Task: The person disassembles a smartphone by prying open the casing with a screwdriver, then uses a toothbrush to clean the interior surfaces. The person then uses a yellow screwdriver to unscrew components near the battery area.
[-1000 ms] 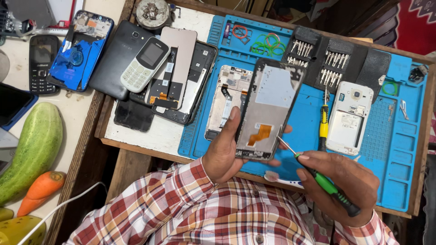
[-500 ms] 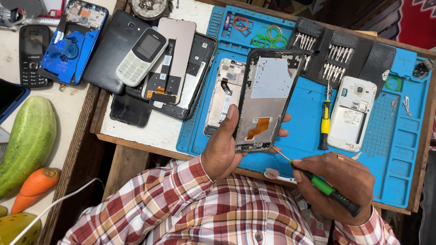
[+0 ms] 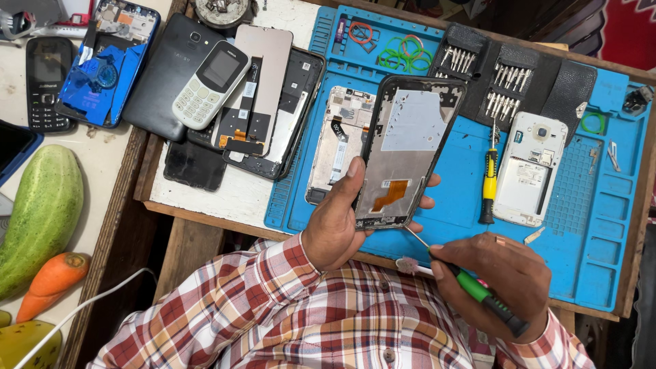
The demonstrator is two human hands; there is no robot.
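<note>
Left hand fingers wrap the opened phone frame above the blue mat; right hand pinches the green screwdriver. Looks mid-disassembly, tip needs careful aiming at the frame's lower edge

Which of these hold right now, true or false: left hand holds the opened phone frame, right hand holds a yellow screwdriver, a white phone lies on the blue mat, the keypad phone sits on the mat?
1. The left hand holds the opened phone frame. True.
2. The right hand holds a yellow screwdriver. False: it holds a green-handled screwdriver; the yellow one lies on the blue mat.
3. A white phone with its back off lies on the mat. True.
4. The keypad phone sits on the mat. False: it rests on phones left of it.
</note>
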